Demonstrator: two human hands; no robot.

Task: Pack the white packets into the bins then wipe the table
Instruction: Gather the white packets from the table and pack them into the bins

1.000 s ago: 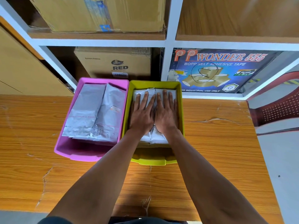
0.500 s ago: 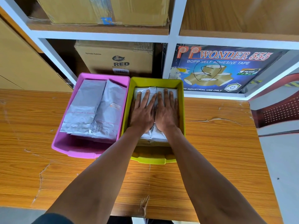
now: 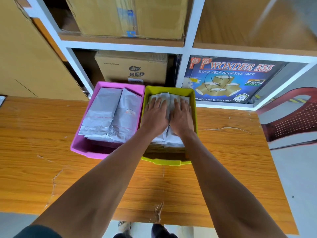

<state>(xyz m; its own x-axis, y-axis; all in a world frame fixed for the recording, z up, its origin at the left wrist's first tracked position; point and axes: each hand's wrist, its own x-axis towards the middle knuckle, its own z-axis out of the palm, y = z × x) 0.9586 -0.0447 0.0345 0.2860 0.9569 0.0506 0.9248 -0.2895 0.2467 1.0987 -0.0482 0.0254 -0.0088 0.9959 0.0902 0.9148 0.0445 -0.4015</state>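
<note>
Both hands are down in the yellow bin (image 3: pixel 195 117) right now, the left hand (image 3: pixel 155 115) and the right hand (image 3: pixel 181 116) lying side by side, palms down, fingers straight and spread flat over the white packets (image 3: pixel 167 140) stacked inside. Nothing is gripped; the fingers simply press on the top of the pile, thumbs nearly meeting over the middle seam. The packets fill the far part of that bin and their near ends poke out below the wrists. Just to the left, touching the yellow bin along its side, sits the pink bin (image 3: pixel 80 145), and it holds its own packets (image 3: pixel 111 115), greyish-white pouches lying lengthwise and overlapping, tilted up toward the far wall. Both bins stand on the wooden table (image 3: pixel 51 169), pushed up near its back edge, with cracks showing in the veneer. Behind them, a white shelving unit (image 3: pixel 187 48) carries a cardboard box (image 3: pixel 133 69) printed with "RED", a bigger carton (image 3: pixel 130 16) above it, and a blue tape box (image 3: pixel 229 79) lettered "WONDER 555". A red plastic chair (image 3: pixel 295 117) stands off the right end of the table.
</note>
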